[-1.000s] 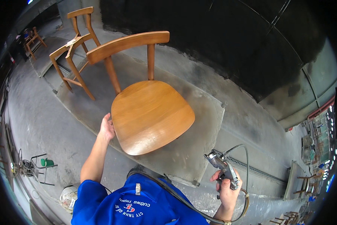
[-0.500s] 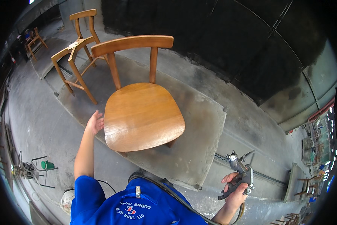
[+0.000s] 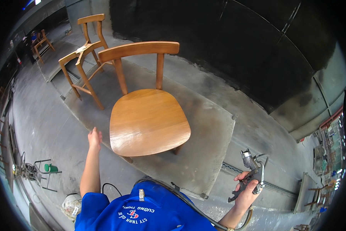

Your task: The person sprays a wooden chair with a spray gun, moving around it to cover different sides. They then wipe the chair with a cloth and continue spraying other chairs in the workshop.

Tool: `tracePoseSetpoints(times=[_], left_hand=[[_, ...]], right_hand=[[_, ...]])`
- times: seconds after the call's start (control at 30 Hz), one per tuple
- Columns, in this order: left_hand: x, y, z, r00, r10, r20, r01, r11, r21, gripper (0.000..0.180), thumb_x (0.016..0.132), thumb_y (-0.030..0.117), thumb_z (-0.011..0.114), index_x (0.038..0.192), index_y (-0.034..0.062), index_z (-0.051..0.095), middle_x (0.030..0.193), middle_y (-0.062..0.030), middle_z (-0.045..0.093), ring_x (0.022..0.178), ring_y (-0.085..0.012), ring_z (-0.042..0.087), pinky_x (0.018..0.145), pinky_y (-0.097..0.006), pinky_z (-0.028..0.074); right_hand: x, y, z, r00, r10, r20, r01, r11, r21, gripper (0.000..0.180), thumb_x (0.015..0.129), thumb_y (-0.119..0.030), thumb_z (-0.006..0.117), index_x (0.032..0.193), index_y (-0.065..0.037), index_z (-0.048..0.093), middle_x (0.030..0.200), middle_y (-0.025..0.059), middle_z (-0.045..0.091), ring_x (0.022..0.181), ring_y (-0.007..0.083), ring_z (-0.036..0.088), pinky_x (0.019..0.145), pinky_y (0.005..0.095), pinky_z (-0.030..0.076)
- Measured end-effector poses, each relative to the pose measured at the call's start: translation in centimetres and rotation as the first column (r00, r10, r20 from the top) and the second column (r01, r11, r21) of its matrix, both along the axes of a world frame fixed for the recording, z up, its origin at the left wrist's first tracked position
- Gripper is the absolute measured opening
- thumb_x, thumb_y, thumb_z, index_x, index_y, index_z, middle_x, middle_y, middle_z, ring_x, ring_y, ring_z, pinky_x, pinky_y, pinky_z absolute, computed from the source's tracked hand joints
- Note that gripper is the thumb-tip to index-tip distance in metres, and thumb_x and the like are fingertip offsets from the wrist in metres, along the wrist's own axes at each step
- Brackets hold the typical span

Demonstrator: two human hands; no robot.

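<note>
The wooden chair point(image 3: 150, 121) stands upright on a low grey board point(image 3: 207, 154) in front of the person, its rounded seat nearest them and its backrest on the far side. The chair's front points back toward the person, the glossy front edge of the seat turned slightly to the left; the curved top rail point(image 3: 142, 47) has its long axis running left to right, the right end a little higher in view. The left hand point(image 3: 95, 138) is empty, fingers extended, just beside the seat's left edge and apart from it; whether its fingers touch one another I cannot tell. The right hand point(image 3: 247, 192) is wrapped around a metal spray gun point(image 3: 252, 164), well to the right of the seat. The gun's long axis runs mostly away from the person, its silver nozzle end outermost and leaning a little left. A dark hose point(image 3: 188, 204) crosses the blue shirt point(image 3: 157, 202) toward the right forearm. Behind the chair, to the left, stands a second chair frame point(image 3: 93, 47) with a pale piece point(image 3: 81, 49) on its seat bars.
</note>
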State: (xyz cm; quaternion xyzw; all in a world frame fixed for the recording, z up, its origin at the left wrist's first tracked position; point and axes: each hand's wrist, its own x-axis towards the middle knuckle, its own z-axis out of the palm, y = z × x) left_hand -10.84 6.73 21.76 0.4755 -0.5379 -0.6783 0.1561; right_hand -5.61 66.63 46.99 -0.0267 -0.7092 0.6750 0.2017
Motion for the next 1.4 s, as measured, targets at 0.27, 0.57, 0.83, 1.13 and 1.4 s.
tracePoseSetpoints(times=[0.27,0.57,0.83,1.13,1.4], left_hand=[[-11.3,6.0,9.3,0.86,-0.229,-0.456,0.192,0.973,-0.127,0.042,0.101,0.03,0.053,0.13,-0.0005,0.056,0.118,-0.0149,0.067,0.104,-0.0215,0.065,0.087,-0.034,0.052],[-34.4,9.4,15.9,0.488,0.149,-0.86,0.522,0.74,0.424,0.045,0.088,0.023,0.054,0.125,-0.0003,0.048,0.139,-0.0179,0.048,0.136,-0.0316,0.041,0.117,-0.047,0.03],[-37.6,14.4,22.5,0.393,0.225,-0.892,0.646,0.622,0.442,0.034,0.077,0.006,0.055,0.11,-0.0015,0.052,0.121,-0.0176,0.055,0.12,-0.0319,0.05,0.117,-0.047,0.033],[-39.4,30.6,27.1,0.375,-0.01,-0.927,0.888,0.289,0.357,0.041,0.079,0.002,0.055,0.119,-0.0035,0.049,0.132,-0.0204,0.051,0.129,-0.034,0.046,0.121,-0.048,0.028],[-41.8,36.9,19.1,0.387,-0.719,-0.577,0.818,0.556,-0.145,0.063,0.096,0.03,0.051,0.148,-0.0013,0.034,0.156,-0.0224,0.037,0.146,-0.0358,0.034,0.12,-0.048,0.026]], right_hand=[[0.4,-0.3,-1.1,0.993,-0.073,0.095,0.073,0.997,0.003,0.06,0.099,-0.059,0.05,0.1,0.001,0.053,0.081,0.009,0.059,0.069,0.0177,0.063,0.041,0.0201,0.038],[2.2,-1.0,-1.5,0.935,-0.309,0.175,0.282,0.945,0.163,0.051,0.1,-0.047,0.052,0.089,0.001,0.064,0.073,0.01,0.065,0.046,0.0125,0.05,0.042,0.024,0.033],[4.8,0.5,-3.3,0.876,-0.379,0.299,0.387,0.921,0.033,0.049,0.106,-0.049,0.043,0.094,-0.003,0.053,0.078,0.0067,0.059,0.065,0.016,0.062,0.04,0.0215,0.037],[10.2,2.5,-2.0,0.842,-0.521,0.138,0.519,0.853,0.049,0.052,0.104,-0.053,0.045,0.093,-0.002,0.052,0.078,0.0087,0.06,0.066,0.0173,0.064,0.041,0.0213,0.038],[14.2,2.8,-3.5,0.811,-0.565,0.152,0.574,0.818,-0.022,0.061,0.098,-0.058,0.053,0.103,0.002,0.055,0.083,0.0096,0.063,0.07,0.0174,0.066,0.044,0.0211,0.039]])
